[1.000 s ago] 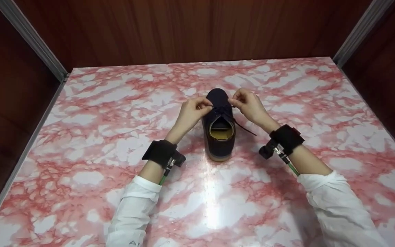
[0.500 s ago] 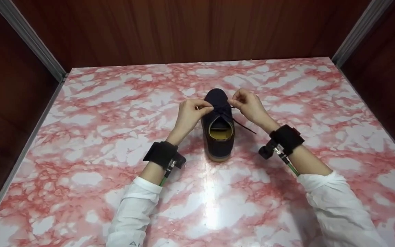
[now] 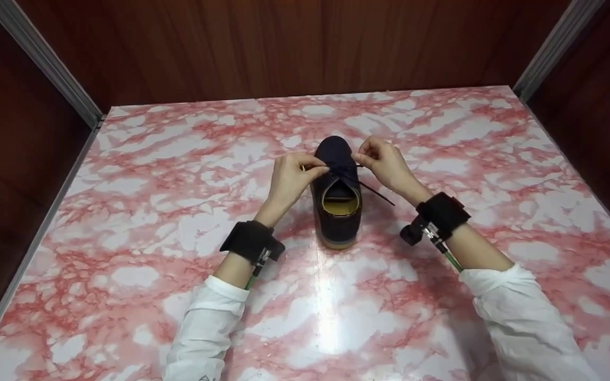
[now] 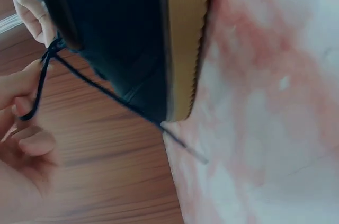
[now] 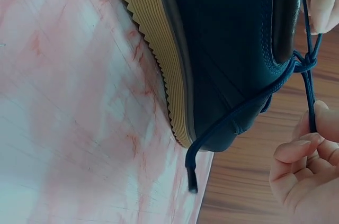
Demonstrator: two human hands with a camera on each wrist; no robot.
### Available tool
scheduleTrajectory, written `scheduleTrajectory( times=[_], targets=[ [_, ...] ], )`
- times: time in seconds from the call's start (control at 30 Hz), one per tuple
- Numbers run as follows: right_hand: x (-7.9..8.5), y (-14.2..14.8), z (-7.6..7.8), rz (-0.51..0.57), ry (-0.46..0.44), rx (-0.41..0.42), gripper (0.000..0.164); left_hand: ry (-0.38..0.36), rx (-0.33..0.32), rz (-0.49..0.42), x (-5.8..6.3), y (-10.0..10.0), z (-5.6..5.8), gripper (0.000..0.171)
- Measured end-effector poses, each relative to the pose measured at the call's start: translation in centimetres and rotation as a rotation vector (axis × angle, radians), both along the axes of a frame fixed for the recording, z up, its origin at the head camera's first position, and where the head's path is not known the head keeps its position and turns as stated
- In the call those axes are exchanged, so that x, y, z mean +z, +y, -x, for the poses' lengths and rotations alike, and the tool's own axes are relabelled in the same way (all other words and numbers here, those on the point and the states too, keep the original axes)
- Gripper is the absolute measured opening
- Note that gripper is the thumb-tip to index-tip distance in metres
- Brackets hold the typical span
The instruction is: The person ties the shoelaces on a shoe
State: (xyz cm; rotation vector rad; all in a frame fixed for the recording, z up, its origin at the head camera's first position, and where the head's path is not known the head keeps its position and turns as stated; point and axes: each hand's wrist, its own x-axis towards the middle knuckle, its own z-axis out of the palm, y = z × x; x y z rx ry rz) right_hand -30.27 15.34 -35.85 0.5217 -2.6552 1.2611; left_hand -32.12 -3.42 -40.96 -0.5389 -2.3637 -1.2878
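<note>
A dark navy lace-up shoe (image 3: pixel 341 225) with a tan ridged sole stands on the table, toe pointing away from me. Its shoelace (image 5: pixel 304 65) is crossed in a small knot over the tongue, and both hands hold loops of it. From the left side, my left hand (image 3: pixel 290 175) pinches one loop between thumb and fingers. On the opposite side, my right hand (image 3: pixel 387 165) pinches the other loop. One loose lace end (image 4: pixel 127 105) hangs down the shoe's left side in the left wrist view. Another lace end (image 5: pixel 212 128) dangles on the right side.
The pink-and-white marbled table top (image 3: pixel 151 222) spreads around the shoe. Dark wood panels (image 3: pixel 305 47) rise behind it and at both sides, with metal corner strips (image 3: pixel 45 58). Each wrist wears a black strap (image 3: pixel 252 239) with a camera and cable.
My left hand has shifted slightly outward to the left with its loop. The right hand has stayed almost still, and the shoe has barely moved.
</note>
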Motion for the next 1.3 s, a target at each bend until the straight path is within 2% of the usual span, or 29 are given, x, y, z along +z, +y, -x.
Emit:
scheduleTrajectory(
  times=[0.07,0.13,0.17,0.23,0.3,0.37,0.4,0.5,0.6,0.7,0.93,1.17,1.3],
  targets=[
    [0.0,0.0,0.0,-0.003,-0.002,-0.007,0.021,0.000,-0.016,-0.102,-3.3,0.0,2.4,0.013],
    [0.0,0.1,0.0,-0.001,-0.008,-0.013,0.021,-0.024,-0.099,-0.210,-6.4,-0.2,4.5,0.016],
    [0.0,0.1,0.0,-0.001,-0.010,-0.016,0.021,-0.084,-0.151,-0.266,-6.8,-0.3,4.7,0.015],
    [-0.1,0.2,0.0,0.003,-0.017,-0.019,0.023,-0.196,-0.233,-0.321,-5.3,-0.4,3.4,0.017],
    [-0.1,0.2,0.0,0.005,-0.020,-0.017,0.025,-0.264,-0.254,-0.329,-2.8,-0.5,1.4,0.017],
    [-0.1,0.3,0.0,0.004,-0.016,-0.016,0.026,-0.275,-0.222,-0.274,0.1,-0.5,-0.8,0.015],
    [-0.1,0.2,0.0,0.004,-0.014,-0.015,0.025,-0.251,-0.191,-0.222,1.6,-0.5,-1.9,0.016],
    [0.0,0.2,0.0,-0.003,-0.005,-0.023,0.022,-0.193,-0.115,-0.047,3.8,-0.5,-3.5,0.013],
    [0.0,0.2,0.0,-0.016,0.000,-0.031,0.020,-0.146,-0.083,0.122,4.4,-0.5,-4.0,0.013],
    [0.0,0.2,-0.1,-0.027,0.002,-0.036,0.019,-0.139,-0.066,0.215,4.5,-0.5,-4.2,0.011],
    [-0.1,0.2,-0.1,-0.033,0.001,-0.036,0.021,-0.191,-0.039,0.265,4.7,-0.5,-4.4,0.009],
    [-0.2,0.3,0.0,-0.046,0.009,-0.037,0.027,-0.201,-0.034,0.292,4.7,-0.9,-4.6,0.011],
    [-0.2,0.3,0.1,-0.067,0.017,-0.041,0.023,-0.221,-0.023,0.297,4.6,-1.0,-4.7,0.014]
  ],
)
